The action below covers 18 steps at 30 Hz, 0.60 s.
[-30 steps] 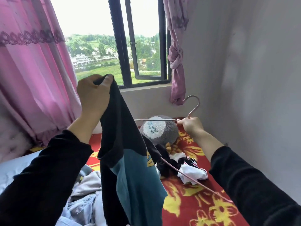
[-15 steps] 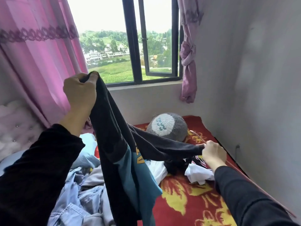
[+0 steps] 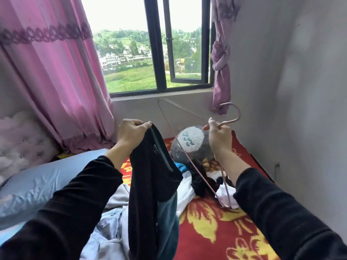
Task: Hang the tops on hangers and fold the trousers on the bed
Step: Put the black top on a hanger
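Bed [image 3: 216, 231], red cover with yellow flowers, fills the lower frame from 4 to 8 o'clock. Pink curtain [image 3: 56, 81] hangs at 10. Blue pillow [image 3: 47, 181] lies at 8.

Top [image 3: 152, 175], black with teal panel, hangs bunched down the centre towards 6, off the bed. Denim garment [image 3: 109, 226], trousers by the look, lies crumpled and unfolded at 7. Small heap of white and dark clothes [image 3: 225, 196] at 4. Grey plush toy [image 3: 191, 145] just past centre, towards 1.

Hanger [image 3: 228, 122], thin pink wire, is held tilted: hook up at 2, far shoulder at 12, low corner down in the heap at 4.

Left hand [image 3: 131, 132] pinches the top's upper edge. Right hand [image 3: 218, 136] grips the hanger just below the hook. Hands apart, top and hanger not yet joined.

Risks, as judged:
- low corner may snag the white cloth and drag it up when lifted
- top is gathered at one point with the neck opening shut, so the wire may run into a sleeve or fold
- one-point pinch on a heavy drape could slip
- thin wire gives little hold, so a loosely seated shoulder may slide off
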{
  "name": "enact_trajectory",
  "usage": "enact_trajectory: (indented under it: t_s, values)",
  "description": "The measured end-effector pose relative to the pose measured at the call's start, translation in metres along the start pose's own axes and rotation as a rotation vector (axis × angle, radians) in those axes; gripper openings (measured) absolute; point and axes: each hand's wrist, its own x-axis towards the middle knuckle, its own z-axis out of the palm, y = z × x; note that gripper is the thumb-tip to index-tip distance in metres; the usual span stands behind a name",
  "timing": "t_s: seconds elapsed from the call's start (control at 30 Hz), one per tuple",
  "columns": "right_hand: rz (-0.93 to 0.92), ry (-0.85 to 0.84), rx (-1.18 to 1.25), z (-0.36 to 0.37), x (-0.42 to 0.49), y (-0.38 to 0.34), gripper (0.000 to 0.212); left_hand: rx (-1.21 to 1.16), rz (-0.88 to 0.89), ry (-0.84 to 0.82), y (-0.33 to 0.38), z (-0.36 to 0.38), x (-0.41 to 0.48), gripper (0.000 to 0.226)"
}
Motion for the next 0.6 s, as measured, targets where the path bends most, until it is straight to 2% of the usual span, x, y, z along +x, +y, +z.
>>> enact_trajectory:
  t_s: [0.07,0.17,0.27,0.43,0.6]
  values:
    - [0.079,0.007,0.247,-0.006,0.006,-0.021,0.044,-0.032,-0.068,-0.006,-0.007,-0.006,0.001,0.024]
    - [0.276,-0.116,0.652,-0.017,0.014,-0.044,0.04,-0.052,-0.11,-0.066,-0.016,-0.013,-0.004,0.02]
    - [0.309,-0.201,0.85,-0.02,0.02,-0.056,0.039,-0.097,-0.132,-0.179,-0.021,-0.016,-0.012,0.017]
    - [0.317,-0.276,0.985,0.002,0.016,-0.062,0.043,-0.232,-0.19,-0.313,-0.013,-0.02,-0.021,0.02]
    - [0.357,-0.306,0.845,0.035,-0.013,-0.017,0.038,-0.436,-0.271,-0.308,0.001,-0.032,-0.024,0.024]
